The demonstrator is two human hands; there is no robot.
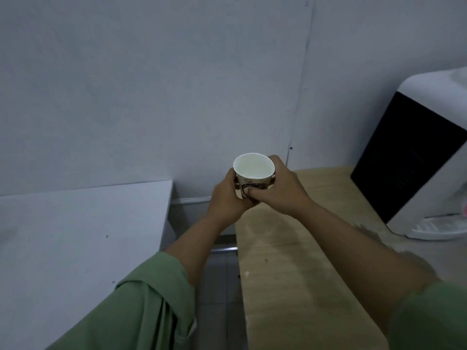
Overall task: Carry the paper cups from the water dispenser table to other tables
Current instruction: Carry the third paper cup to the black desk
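A white paper cup (pixel 253 170) with a dark printed pattern is held upright in the air, above the left end of the wooden water dispenser table (pixel 298 261). Its inside looks pale; I cannot tell whether it holds water. My left hand (pixel 226 198) wraps its left side and base. My right hand (pixel 280 190) grips its right side, thumb across the front. The white water dispenser (pixel 417 160) with a black front panel stands at the right end of that table.
A white table (pixel 75 236) stands to the left, separated from the wooden table by a narrow gap with tiled floor (pixel 219 286). A grey wall (pixel 177 84) runs behind both tables. The wooden top has wet-looking stains.
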